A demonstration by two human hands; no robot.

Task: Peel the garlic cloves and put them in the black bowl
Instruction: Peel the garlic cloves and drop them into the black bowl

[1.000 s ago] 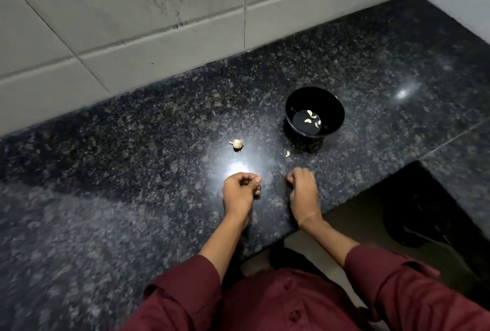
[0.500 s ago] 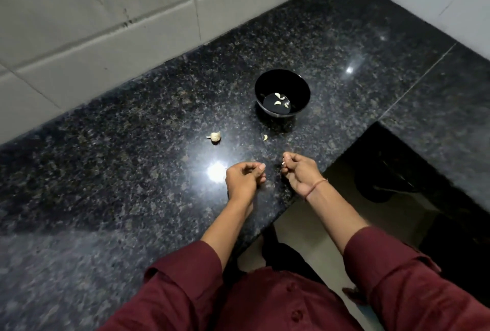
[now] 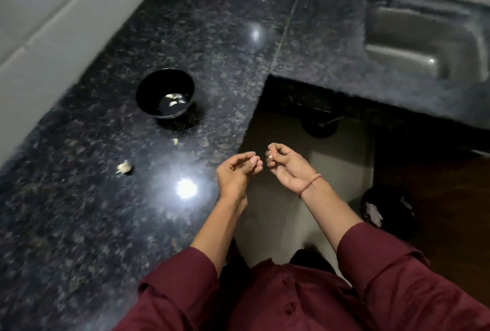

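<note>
We note the right hand [image 3: 287, 169] pinching a pale garlic bit [image 3: 269, 155] beyond the counter [image 3: 212, 39] edge, its axis too small to read. Left hand [image 3: 236, 174] curled; we cannot tell whether it holds anything. Loose clove [image 3: 124, 166] on the counter lies diagonally, thin end lower-left.

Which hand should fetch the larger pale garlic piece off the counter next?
Left, probably: the left hand is at the edge of the black granite counter, nearer the larger pale garlic piece; the right hand is out over the floor, pinching a small white scrap.
</note>
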